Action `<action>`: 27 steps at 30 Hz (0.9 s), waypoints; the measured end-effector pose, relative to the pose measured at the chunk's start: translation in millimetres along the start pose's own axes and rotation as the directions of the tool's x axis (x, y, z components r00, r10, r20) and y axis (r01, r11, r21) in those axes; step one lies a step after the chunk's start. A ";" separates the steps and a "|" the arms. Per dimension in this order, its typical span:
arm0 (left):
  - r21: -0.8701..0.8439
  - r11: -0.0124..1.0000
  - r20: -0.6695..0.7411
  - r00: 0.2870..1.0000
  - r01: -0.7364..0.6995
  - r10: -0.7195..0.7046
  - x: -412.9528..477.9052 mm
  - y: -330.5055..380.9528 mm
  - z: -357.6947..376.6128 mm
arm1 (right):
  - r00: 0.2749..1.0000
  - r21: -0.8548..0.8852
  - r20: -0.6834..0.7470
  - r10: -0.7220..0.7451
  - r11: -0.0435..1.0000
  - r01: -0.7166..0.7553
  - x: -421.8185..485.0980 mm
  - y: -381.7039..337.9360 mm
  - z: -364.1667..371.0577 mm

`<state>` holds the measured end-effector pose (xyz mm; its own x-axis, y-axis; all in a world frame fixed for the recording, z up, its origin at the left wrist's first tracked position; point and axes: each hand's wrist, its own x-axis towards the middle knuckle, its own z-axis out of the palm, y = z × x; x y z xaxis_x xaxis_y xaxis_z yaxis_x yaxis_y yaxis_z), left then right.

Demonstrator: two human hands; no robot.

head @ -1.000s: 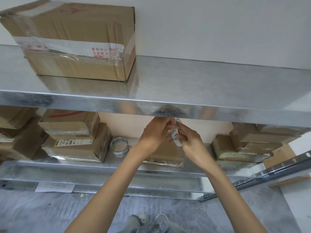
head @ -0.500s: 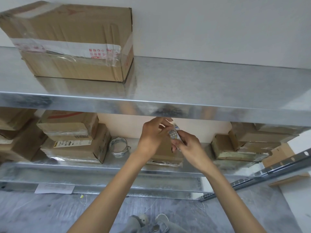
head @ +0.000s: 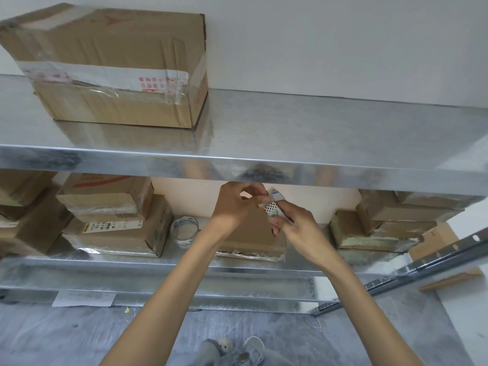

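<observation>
Both my hands meet just under the front edge of the upper metal shelf (head: 264,165). Between them is a small white label with a black dotted pattern and blue print (head: 272,206). My left hand (head: 235,204) pinches its upper left corner with thumb and forefinger. My right hand (head: 295,223) holds its lower right part between curled fingers and thumb. Behind the hands a flat cardboard box (head: 253,239) lies on the lower shelf.
A taped cardboard box (head: 111,67) stands on the upper shelf at the left. The lower shelf (head: 158,262) carries stacked boxes at the left (head: 111,215) and right (head: 390,223), plus a roll of clear tape (head: 184,229). A metal rail (head: 412,268) leans at the right.
My hands have stayed together under the shelf edge; the left fingers shifted from covering the label to pinching its top corner, and the label now shows more.
</observation>
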<state>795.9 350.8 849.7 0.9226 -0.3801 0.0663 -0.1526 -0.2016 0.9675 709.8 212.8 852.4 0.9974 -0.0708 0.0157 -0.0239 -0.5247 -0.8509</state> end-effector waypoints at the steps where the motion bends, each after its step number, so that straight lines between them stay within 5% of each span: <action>1: 0.007 1.000 -0.006 1.000 -0.005 0.005 0.3 -0.4 -0.1 | 1.000 -0.016 0.007 -0.006 1.000 0.006 -0.6 -1.2 -0.4; 14: 0.315 0.924 0.146 0.973 -0.218 0.180 0.9 -16.4 4.6 | 0.999 -0.075 -0.020 0.041 0.996 -0.042 -1.3 -6.0 6.1; 23: -0.078 0.996 -0.116 0.993 -0.047 0.037 -19.8 -0.6 15.3 | 0.993 0.021 -0.091 0.076 0.997 -0.075 -0.6 -8.0 10.1; 27: -0.128 0.992 -0.172 0.985 0.001 -0.023 -19.2 -0.9 16.5 | 0.993 0.027 -0.084 0.083 0.996 -0.081 0.2 -5.8 13.0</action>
<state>772.5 343.3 843.5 0.9730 -0.2147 0.0849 -0.1051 -0.0844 0.9909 711.0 226.9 850.5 0.9827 -0.1851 -0.0110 -0.1028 -0.4943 -0.8632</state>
